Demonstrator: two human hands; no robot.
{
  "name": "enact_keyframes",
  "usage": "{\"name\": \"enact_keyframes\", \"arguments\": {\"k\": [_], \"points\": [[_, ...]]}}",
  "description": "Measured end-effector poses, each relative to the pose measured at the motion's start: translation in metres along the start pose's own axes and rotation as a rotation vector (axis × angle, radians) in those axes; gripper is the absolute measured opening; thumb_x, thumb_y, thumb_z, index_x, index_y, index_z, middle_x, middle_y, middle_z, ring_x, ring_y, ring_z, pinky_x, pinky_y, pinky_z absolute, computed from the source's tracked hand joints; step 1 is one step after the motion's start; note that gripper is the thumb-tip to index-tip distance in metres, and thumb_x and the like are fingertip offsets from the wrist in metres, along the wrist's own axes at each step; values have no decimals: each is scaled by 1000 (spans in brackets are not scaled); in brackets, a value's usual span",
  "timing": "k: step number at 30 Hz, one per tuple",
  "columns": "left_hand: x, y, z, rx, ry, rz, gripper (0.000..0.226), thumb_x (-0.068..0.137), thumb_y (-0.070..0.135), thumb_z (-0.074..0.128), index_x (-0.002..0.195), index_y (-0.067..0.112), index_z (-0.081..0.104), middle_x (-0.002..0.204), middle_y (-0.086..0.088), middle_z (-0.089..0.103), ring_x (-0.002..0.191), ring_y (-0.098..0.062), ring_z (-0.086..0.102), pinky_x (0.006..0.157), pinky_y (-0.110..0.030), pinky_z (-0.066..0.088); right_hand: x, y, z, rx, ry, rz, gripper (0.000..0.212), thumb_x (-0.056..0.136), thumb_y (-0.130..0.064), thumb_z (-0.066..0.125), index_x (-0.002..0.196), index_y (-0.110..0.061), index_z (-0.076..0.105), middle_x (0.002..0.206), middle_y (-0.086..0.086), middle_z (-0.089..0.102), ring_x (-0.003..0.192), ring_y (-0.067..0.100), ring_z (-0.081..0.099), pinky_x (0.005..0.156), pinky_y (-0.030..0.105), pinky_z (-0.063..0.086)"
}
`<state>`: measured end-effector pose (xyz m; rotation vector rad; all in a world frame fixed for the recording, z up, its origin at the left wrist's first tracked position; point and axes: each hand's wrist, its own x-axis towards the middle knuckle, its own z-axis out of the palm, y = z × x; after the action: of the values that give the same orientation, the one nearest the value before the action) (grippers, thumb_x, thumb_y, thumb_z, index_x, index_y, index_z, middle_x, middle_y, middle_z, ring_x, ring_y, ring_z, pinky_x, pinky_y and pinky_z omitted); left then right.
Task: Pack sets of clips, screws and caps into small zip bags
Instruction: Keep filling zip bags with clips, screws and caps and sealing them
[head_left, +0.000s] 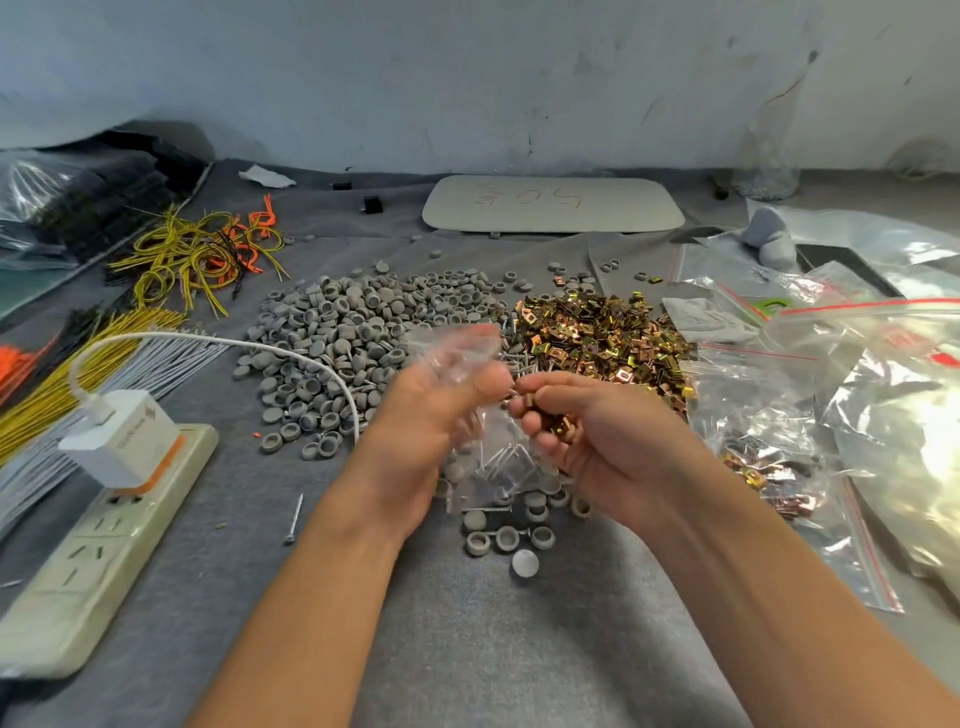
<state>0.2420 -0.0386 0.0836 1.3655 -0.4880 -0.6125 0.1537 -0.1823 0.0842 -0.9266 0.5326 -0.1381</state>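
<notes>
Left hand (426, 415) grips the small zip bag (498, 467) near its upper part, above the near middle of the grey cloth (467, 649). Screws (501, 460) and grey caps (460, 470) sag in its bottom. Just right, the right hand (597, 431) is curled round a few brass clips (556, 426), fingertips at the bag. The film looks light, limp and slippery, so the stiffer zip edge seems the best hold. The clips are small and hard and would spill easily. Filled bags (769, 457) lie further right.

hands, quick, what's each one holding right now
Left hand: grips the small clear zip bag.
Right hand: curled round a few gold clips.
</notes>
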Motion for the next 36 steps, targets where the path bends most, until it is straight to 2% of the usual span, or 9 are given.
{"name": "enact_keyframes", "arguments": {"k": [4, 7, 9, 13, 18, 21, 28, 33, 36], "points": [[4, 4, -13, -482, -10, -85, 58, 75, 32, 77, 124, 8, 60, 107, -9, 72, 98, -22, 70, 81, -36, 61, -2, -6, -2, 110, 34, -4, 20, 98, 6, 54, 99, 11, 74, 88, 21, 70, 64, 19, 68, 53, 24, 57], [5, 4, -16, -594, -3, -125, 51, 80, 18, 67, 128, 2, 56, 111, -16, 71, 107, -29, 70, 98, -44, 58, -4, -9, -3, 191, 41, 40, 23, 96, 8, 53, 109, 13, 70, 118, 29, 64, 104, 34, 72, 67, 32, 63], [5, 5, -15, -587, 29, -159, 52, 81, 9, 61, 131, -2, 55, 113, -17, 73, 106, -30, 72, 99, -46, 58, -6, -10, -4, 224, 22, 57, 36, 90, 16, 42, 113, 14, 69, 125, 34, 59, 111, 40, 69, 70, 33, 64], [7, 5, -14, -536, 105, -219, 42, 92, 6, 56, 134, 7, 55, 116, -20, 75, 107, -31, 75, 87, -42, 63, -9, -14, -6, 277, -1, 59, 48, 86, 25, 33, 111, 12, 72, 117, 36, 67, 97, 40, 76, 70, 36, 65], [7, 3, -16, -439, 97, -203, 45, 83, 18, 66, 127, 8, 61, 118, -18, 75, 110, -30, 74, 89, -45, 62, -10, -17, -10, 271, -1, 30, 37, 93, 19, 43, 110, 9, 74, 109, 29, 72, 91, 32, 77, 69, 34, 64], [7, 0, -15, -236, 86, -161, 30, 90, 18, 67, 119, 9, 66, 117, -10, 76, 107, -22, 72, 90, -45, 60, -10, -19, -10, 196, 19, -13, 26, 96, 10, 49, 106, 5, 73, 91, 20, 74, 69, 20, 72, 58, 25, 59], [2, -5, -5, 147, -13, -107, 11, 94, 12, 69, 104, 12, 74, 102, -2, 80, 90, -7, 75, 61, -18, 56, -13, -21, -2, -57, 44, -316, 24, 90, 14, 58, 89, -3, 75, 78, 14, 72, 54, 12, 56, 45, 19, 44], [-1, -3, -3, 172, -242, -178, 30, 89, 21, 75, 119, 18, 75, 114, 0, 78, 108, -15, 73, 74, -24, 59, -12, -29, 2, -574, 43, -659, 31, 87, 9, 61, 84, -14, 80, 73, 2, 75, 53, 7, 56, 50, 18, 44], [0, -3, -8, 21, -373, -211, 34, 90, 17, 68, 124, 18, 74, 129, -7, 72, 123, -24, 67, 89, -34, 60, -11, -32, 1, -735, -61, -606, 31, 88, 9, 64, 81, -16, 81, 62, -8, 71, 50, 1, 56, 49, 14, 43]]}}
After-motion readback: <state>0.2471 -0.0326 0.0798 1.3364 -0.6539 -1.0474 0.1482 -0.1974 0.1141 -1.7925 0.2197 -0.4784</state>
